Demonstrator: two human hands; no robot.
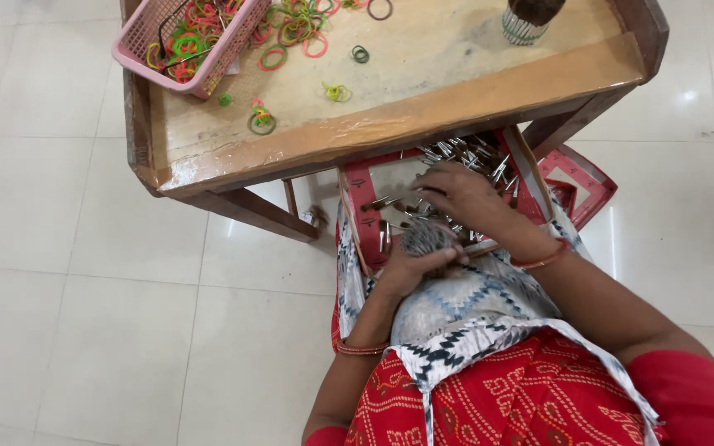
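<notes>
The left hand holds a tight bundle of metal pins over the lap, its grip wrapped around them. The right hand reaches into the red-rimmed box of loose pins just below the table's near edge; I cannot tell what its fingers hold. Keeping the bundle upright would likely keep the ends even. Room is tight under the table edge.

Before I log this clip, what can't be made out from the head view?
- Bundle of metal pins: the left hand wraps it, so its lower part and the grip are hidden.
- Right hand: its fingertips are buried among loose pins in the cardboard box, so any pinch is unclear.
- Box's far end: covered by the wooden table.
- Pink basket and clear container: cut off by the top edge.
- Pins: too small to identify precisely.
</notes>
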